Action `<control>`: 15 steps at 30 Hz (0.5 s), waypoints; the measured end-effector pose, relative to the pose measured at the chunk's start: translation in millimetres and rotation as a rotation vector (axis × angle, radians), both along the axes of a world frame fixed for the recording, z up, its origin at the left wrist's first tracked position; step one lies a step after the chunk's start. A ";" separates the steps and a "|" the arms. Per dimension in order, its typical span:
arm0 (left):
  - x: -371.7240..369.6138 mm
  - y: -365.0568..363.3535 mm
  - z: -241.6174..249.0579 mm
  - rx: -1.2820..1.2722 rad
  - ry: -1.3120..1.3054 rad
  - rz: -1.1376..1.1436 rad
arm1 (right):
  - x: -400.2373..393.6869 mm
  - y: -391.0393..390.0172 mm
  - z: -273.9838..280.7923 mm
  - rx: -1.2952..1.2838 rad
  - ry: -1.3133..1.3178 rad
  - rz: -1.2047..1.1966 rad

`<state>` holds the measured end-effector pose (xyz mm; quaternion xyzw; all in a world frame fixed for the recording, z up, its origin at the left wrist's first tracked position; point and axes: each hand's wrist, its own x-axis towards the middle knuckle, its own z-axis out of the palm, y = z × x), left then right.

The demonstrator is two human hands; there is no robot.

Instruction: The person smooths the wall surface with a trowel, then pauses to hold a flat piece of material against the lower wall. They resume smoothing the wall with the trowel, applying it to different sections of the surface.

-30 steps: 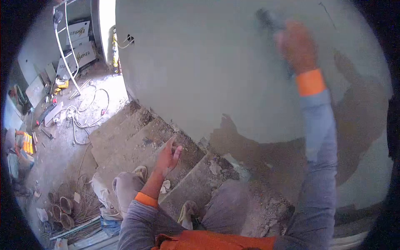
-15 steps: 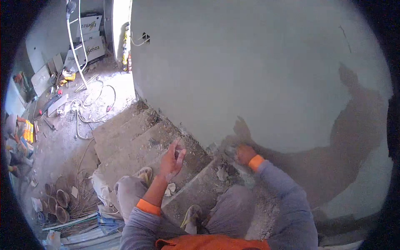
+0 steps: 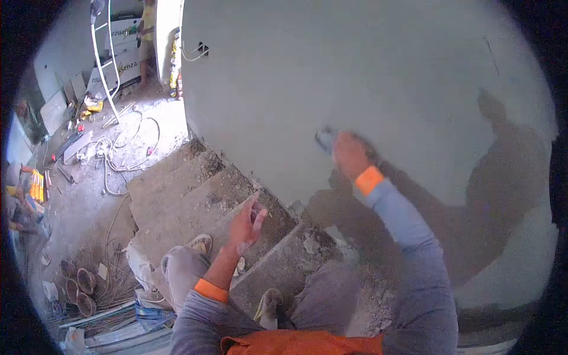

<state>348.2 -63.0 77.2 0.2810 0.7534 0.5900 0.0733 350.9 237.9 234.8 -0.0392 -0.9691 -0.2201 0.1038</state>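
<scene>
My right hand (image 3: 350,155) is raised against the grey plastered wall (image 3: 284,89), its fingers wrapped round a small tool (image 3: 326,138) that is smeared by motion. The tool lies at or close to the wall surface. Lower and to the left, my left hand (image 3: 247,225) hangs over the dusty steps (image 3: 177,195), palm partly turned up, fingers apart and slightly bent, holding nothing. A dark shadow of my arm and body falls on the wall at the right.
Rubble lines the joint of steps and wall. Lower left are round baskets (image 3: 86,280) and rods. A white ladder (image 3: 102,59), cables (image 3: 106,151) and boards stand or lie beyond. One person (image 3: 146,41) is by the doorway, another (image 3: 21,201) at the far left.
My right hand has moved up the wall from the stair edge with the tool. My left hand has hardly moved. A person has come into view beside the doorway.
</scene>
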 end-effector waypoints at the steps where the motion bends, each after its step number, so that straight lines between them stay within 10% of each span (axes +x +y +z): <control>1: 0.3 -3.0 3.3 -0.008 -0.028 -0.018 | 12.3 -2.5 -21.7 -0.046 -0.093 -0.051; 5: -0.2 -8.2 -1.5 0.003 -0.057 -0.025 | 27.8 24.4 -49.7 0.289 -0.058 0.337; 7: -0.6 -4.5 -10.6 0.023 0.009 0.014 | 4.6 12.8 13.2 0.326 -0.131 0.031; 10: 0.1 -0.9 1.3 0.026 -0.056 -0.016 | -35.9 15.4 116.3 0.662 0.187 0.179; 15: 0.5 0.8 -1.1 0.001 -0.089 -0.009 | -81.3 16.1 253.8 0.508 0.566 0.129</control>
